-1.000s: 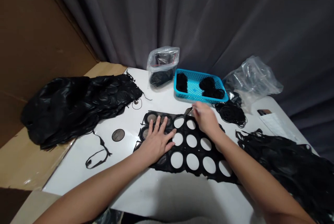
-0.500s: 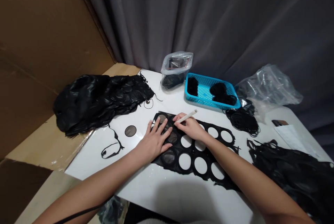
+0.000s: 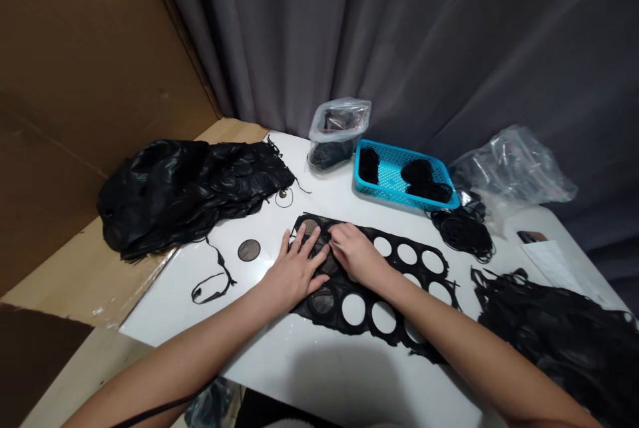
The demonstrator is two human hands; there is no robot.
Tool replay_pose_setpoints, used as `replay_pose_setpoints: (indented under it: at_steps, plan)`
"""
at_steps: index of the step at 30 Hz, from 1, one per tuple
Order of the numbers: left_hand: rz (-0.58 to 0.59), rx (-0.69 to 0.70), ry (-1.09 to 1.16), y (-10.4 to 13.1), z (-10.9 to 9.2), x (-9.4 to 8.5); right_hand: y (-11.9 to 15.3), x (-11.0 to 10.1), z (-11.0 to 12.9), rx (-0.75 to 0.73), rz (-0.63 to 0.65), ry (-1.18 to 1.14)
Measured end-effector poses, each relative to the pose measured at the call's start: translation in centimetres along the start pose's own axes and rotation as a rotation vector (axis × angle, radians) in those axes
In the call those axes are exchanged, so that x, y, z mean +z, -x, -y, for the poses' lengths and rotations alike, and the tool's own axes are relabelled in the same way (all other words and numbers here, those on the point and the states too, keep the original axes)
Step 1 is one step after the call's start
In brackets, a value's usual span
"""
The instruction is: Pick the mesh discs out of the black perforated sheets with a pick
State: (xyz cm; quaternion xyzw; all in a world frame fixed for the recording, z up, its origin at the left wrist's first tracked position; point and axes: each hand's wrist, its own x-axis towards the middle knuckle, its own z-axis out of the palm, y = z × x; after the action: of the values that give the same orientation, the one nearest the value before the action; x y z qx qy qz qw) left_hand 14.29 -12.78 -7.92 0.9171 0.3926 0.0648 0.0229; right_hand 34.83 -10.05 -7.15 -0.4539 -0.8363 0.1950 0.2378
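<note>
A black sheet (image 3: 369, 333) with rows of round openings lies flat on the white table. Several of its circles at the left end still hold dark mesh discs (image 3: 322, 299). My left hand (image 3: 298, 271) rests on that end with fingers spread, pressing the sheet down. Just right of those fingertips, my right hand (image 3: 355, 251) is closed in a pinch around a slim, pale, flat tool (image 3: 337, 245). Only a bit of the tool shows; its tip is hidden at the sheet. A loose mesh disc (image 3: 249, 250) lies left of my left hand.
A pile of black sheets (image 3: 194, 195) lies at the left by a cardboard box (image 3: 90, 68). Behind are a clear bag (image 3: 339, 135) and a blue basket (image 3: 379, 198) with black pieces. Black rings (image 3: 464, 231), a plastic bag (image 3: 519, 165) and black scraps (image 3: 554, 335) lie at the right.
My right hand has rotated and moved slightly left, so the tool that stuck out above it is now mostly hidden. My left hand has stayed in place.
</note>
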Motion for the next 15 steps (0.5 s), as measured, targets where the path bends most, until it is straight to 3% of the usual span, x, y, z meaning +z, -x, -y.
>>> replay_pose_setpoints:
  at_steps: [2,6,8,11,15]
  plan:
    - [-0.012,-0.005,-0.004,-0.1,-0.1,0.0,0.1,-0.3,-0.8,0.019,-0.050,0.094]
    - [-0.018,-0.013,-0.013,-0.1,-0.2,-0.1,-0.8,-3.4,-3.6,0.236,-0.356,0.077]
    - [-0.016,-0.002,-0.018,0.0,-0.2,-0.2,-1.8,-4.5,-4.2,0.287,-0.437,0.032]
    - [-0.060,-0.031,-0.034,0.5,0.4,-0.3,-3.3,-3.8,-2.9,0.230,-0.363,-0.097]
    - [-0.121,-0.076,-0.056,1.4,1.6,-0.2,-4.7,-0.4,-0.2,0.130,-0.105,-0.271]
